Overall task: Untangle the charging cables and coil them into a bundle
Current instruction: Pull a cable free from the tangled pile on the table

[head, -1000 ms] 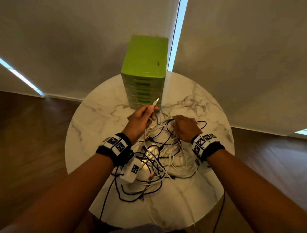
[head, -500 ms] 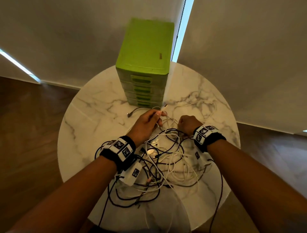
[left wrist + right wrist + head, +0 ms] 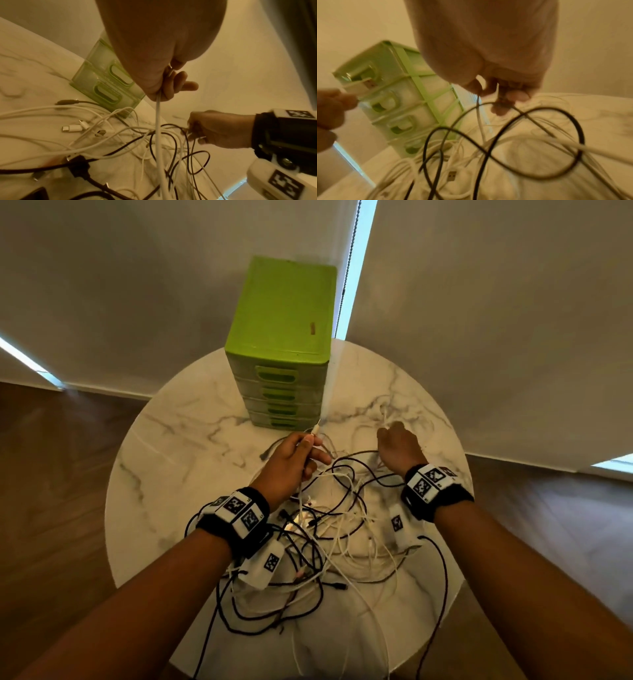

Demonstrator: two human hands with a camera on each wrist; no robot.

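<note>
Both hands in the cable tangle on the counter

Head view: left hand (image 3: 291, 463) pinches a white cable (image 3: 315, 433) by its plug end, above the tangle (image 3: 329, 529). Left wrist view: that cable hangs straight below the grip. Right wrist view: right hand (image 3: 496, 86) clenches thin cable strands (image 3: 479, 115).

My table (image 3: 178, 460) is white marble with grey veins; the drawers (image 3: 284, 313) lime green; cables (image 3: 329, 529) black and white.
</note>
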